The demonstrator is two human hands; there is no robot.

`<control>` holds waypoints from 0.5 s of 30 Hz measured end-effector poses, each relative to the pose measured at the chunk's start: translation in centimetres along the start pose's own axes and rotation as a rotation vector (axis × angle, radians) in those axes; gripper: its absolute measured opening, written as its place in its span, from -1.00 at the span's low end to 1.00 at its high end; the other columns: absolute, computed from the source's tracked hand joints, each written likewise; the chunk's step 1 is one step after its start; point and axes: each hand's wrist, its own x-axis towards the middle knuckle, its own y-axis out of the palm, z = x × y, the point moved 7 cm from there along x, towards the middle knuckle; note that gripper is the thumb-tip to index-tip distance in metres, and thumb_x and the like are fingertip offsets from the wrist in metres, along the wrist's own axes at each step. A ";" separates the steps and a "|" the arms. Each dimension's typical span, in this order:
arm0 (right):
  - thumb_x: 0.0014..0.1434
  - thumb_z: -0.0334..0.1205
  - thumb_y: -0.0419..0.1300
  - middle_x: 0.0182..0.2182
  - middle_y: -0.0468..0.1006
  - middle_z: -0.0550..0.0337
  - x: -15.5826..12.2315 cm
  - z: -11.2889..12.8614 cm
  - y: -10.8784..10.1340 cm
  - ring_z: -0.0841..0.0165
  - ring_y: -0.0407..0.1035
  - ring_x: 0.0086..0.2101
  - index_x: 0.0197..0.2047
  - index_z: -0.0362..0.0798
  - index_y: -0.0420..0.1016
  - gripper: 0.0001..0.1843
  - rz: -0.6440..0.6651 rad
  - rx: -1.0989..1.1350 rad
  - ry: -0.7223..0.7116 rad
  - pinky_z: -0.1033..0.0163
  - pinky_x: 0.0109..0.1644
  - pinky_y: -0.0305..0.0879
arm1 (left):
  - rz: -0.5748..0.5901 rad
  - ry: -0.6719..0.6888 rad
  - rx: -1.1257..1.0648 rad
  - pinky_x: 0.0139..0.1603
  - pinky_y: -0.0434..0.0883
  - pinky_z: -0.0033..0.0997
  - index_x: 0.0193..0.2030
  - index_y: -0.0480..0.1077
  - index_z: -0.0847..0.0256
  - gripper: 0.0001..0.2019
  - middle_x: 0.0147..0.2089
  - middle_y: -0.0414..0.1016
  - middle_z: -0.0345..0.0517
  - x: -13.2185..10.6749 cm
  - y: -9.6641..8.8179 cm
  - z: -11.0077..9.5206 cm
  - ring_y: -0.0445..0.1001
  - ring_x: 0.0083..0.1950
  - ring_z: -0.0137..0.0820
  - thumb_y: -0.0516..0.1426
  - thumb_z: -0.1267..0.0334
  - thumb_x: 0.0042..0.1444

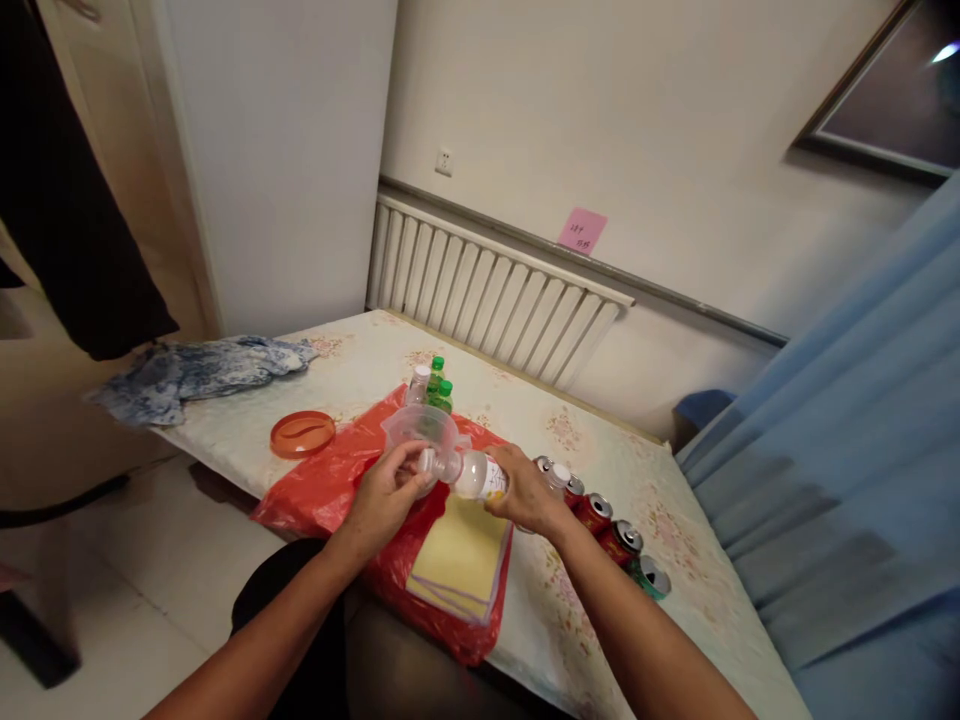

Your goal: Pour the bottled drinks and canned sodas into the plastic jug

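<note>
Clear plastic makes up the bottle [472, 474] that we hold almost level between both hands, above the red bag [315, 490] and the far end of the yellow cloths [461, 550]. Our right hand [525, 490] wraps its labelled body, fingers closed around it; our left hand [386, 495] has thumb and fingers drawn in at the neck end, how tightly we cannot tell. Gripping both ends probably steadies so light a thing. Just behind stands a translucent bowl [420, 415], near enough to crowd our left fingers. Small green-capped bottles [442, 397] stand grouped beyond it, perhaps to stay out of our elbows' way, while the orange lid [302, 435] lies off to the left. On our right, cans [622, 545] run in a slanting row beside the forearm, so a sideways sweep could knock them. The red bag droops over the near edge of the table [517, 400], and more room for moving seems to lie across the flowered cover, between the cans and the radiator [480, 280] side
</note>
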 end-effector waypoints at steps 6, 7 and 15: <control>-0.13 -0.44 0.28 -0.20 0.47 0.17 -1.6 0.2 0.4 0.27 0.37 -0.22 -0.11 0.03 0.47 -0.55 -0.006 0.014 0.025 0.22 -0.15 0.34 | 0.153 0.174 0.168 0.03 0.36 -0.22 0.00 0.45 0.17 -0.67 0.00 0.49 0.00 -0.4 2.1 -1.8 0.42 0.01 -0.21 0.15 0.25 0.07; -0.13 -0.43 0.29 -0.20 0.47 0.17 -1.9 0.1 0.4 0.26 0.37 -0.22 -0.11 0.03 0.47 -0.55 -0.014 0.012 0.025 0.21 -0.15 0.34 | 0.169 0.188 0.186 0.05 0.35 -0.20 0.00 0.45 0.18 -0.68 0.00 0.48 0.01 -0.5 2.3 -1.9 0.42 0.03 -0.20 0.15 0.25 0.07; -0.18 -0.37 0.36 -0.23 0.49 0.17 -4.1 -1.0 1.4 0.23 0.38 -0.22 -0.12 -0.02 0.48 -0.53 -0.069 0.123 0.074 0.18 -0.13 0.34 | 0.290 0.208 0.180 0.03 0.37 -0.20 0.00 0.47 0.18 -0.68 -0.01 0.47 0.02 -0.9 3.8 -2.5 0.43 0.02 -0.17 0.16 0.25 0.09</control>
